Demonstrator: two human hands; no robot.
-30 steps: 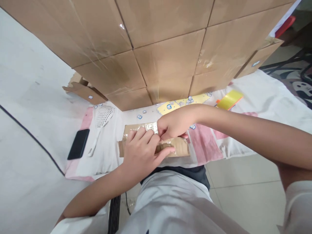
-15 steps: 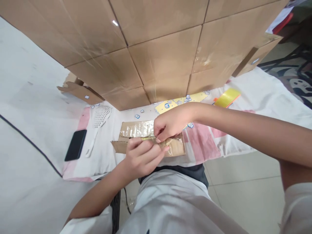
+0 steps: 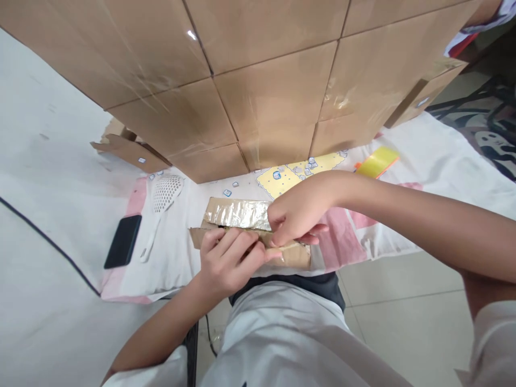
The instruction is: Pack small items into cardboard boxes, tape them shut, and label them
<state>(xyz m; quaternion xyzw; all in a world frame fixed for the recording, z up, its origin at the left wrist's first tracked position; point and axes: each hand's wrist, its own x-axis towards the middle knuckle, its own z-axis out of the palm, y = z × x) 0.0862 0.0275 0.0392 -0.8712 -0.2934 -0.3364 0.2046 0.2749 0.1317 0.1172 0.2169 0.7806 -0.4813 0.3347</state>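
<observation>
A small cardboard box with clear tape on it lies at the table's front edge, its top split by a long gap. My left hand is closed on the near flap, fingers curled over its edge and thumb pointing right. Close beside it, my right hand pinches the flap edge near the box's right half. Its lower fingers stick out to the right. Shiny tape covers the far flap. What lies inside the box is hidden by the hands.
A wall of stacked cardboard cartons stands behind the box. A white slotted skimmer and a black phone lie at left. A yellow-and-orange object rests at right on the patterned cloth. Part of another person's arm shows top right.
My right hand has moved slightly right and down, and its lower fingers now show. The near flap stands more lifted and the gap is plainer. An arm has appeared at top right.
</observation>
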